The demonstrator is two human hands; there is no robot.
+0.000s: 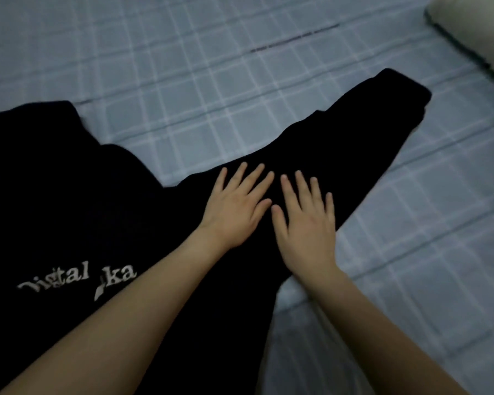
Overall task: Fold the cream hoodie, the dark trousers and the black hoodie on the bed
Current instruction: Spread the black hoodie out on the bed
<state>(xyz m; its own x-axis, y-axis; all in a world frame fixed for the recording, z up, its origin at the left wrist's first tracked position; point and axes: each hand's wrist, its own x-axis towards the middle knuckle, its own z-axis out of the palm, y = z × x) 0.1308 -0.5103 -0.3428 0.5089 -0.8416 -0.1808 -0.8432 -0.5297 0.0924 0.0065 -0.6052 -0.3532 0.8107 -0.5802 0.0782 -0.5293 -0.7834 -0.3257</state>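
The black hoodie lies spread on the bed, white lettering on its chest at the lower left. One sleeve stretches up and to the right, its cuff near the top right. My left hand and my right hand lie side by side, palms down with straight spread fingers, pressing flat on that sleeve near the shoulder. A cream garment, probably the cream hoodie, shows at the top right corner. The dark trousers are out of view.
The bed is covered by a pale blue checked sheet that stretches all around the hoodie. A dark thin line or crease crosses the sheet at the top middle.
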